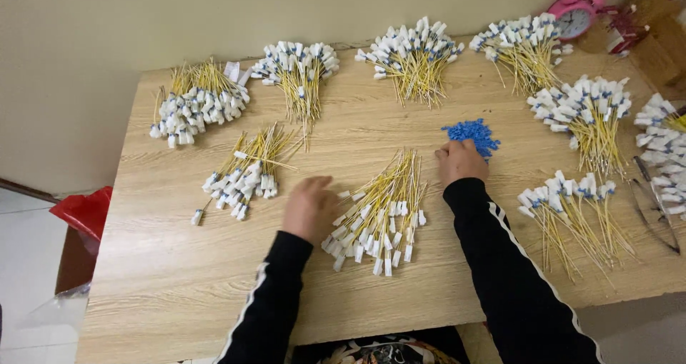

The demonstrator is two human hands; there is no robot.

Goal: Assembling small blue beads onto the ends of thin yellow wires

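Two hands at work, head view | left hand (pixel 309 207) lies loose and empty, fingers apart, touching the left edge of the middle bundle of yellow wires (pixel 380 217) on the wooden table (pixel 179 278) | right hand (pixel 459 161) has fingertips down together on the pile of blue caps (pixel 471 133), grip unclear | more capped bundles (pixel 414 57) fan along the far edge | pink alarm clock (pixel 574 14) at far right corner

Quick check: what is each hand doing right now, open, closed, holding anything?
Left hand: open, resting at the central bundle of yellow wires, holding nothing visible.
Right hand: fingers curled on the pile of small blue pieces; grip cannot be told.
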